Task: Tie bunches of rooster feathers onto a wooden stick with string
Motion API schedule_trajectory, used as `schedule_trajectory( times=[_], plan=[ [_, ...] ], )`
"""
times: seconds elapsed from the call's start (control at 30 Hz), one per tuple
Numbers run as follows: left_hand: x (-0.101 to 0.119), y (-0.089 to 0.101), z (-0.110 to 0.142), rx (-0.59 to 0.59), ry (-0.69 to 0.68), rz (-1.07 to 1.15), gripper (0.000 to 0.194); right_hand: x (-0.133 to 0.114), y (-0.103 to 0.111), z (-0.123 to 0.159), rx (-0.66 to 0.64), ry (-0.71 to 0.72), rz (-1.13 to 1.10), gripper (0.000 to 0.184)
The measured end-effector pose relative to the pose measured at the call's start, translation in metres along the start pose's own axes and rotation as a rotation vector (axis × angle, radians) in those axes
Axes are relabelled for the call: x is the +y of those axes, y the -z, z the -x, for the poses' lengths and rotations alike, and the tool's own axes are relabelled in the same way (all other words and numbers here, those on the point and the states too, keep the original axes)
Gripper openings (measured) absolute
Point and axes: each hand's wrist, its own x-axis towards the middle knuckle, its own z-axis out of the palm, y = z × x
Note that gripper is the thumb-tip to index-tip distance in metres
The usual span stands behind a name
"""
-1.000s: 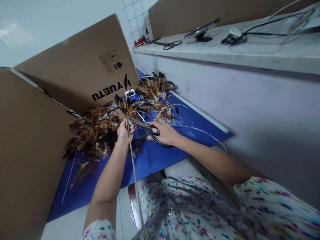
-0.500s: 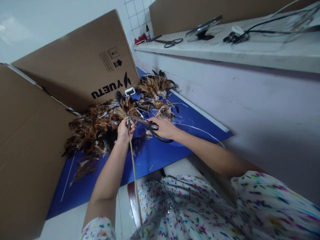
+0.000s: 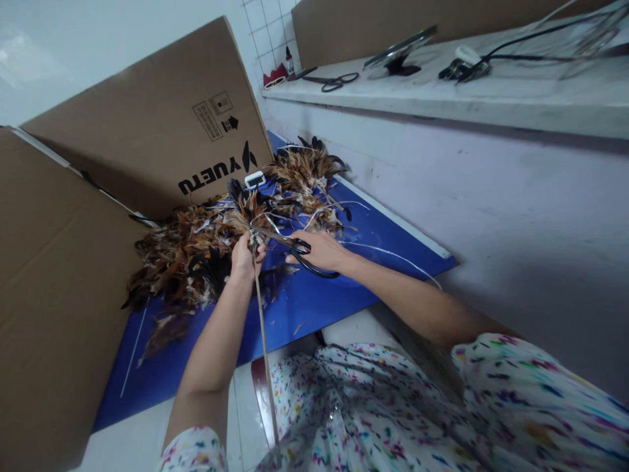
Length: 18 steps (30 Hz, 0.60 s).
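Observation:
My left hand (image 3: 246, 259) is closed around a thin stick (image 3: 263, 334) that runs down toward my lap. At the stick's upper end a bunch of brown and black feathers (image 3: 248, 206) sticks out above my fingers. My right hand (image 3: 319, 252) grips black-handled scissors (image 3: 314, 267). The scissor blades point left and reach the base of the feather bunch, just over my left fingers. A white string (image 3: 272, 224) loops beside the bunch. Whether the blades are closed on anything is too small to tell.
A heap of loose feathers (image 3: 177, 252) lies on the blue board (image 3: 295, 314). Another feather bunch (image 3: 304, 164) is farther back. Cardboard panels (image 3: 147, 124) stand behind and at left. On the white ledge (image 3: 472, 98) at right are another pair of scissors (image 3: 334, 81) and cables.
Both hands stay in almost the same place. The scissors have shifted very slightly at the base of the feather bunch; the whole view has tilted a little.

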Motion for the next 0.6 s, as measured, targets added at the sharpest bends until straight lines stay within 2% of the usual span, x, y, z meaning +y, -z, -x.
schedule_trajectory(
  times=[0.6],
  plan=[
    [-0.0008,-0.0018,0.0011,0.011,0.003,-0.023,0.021,0.0033,0.0001,0.0027,-0.012,-0.008,-0.035,0.047]
  ],
)
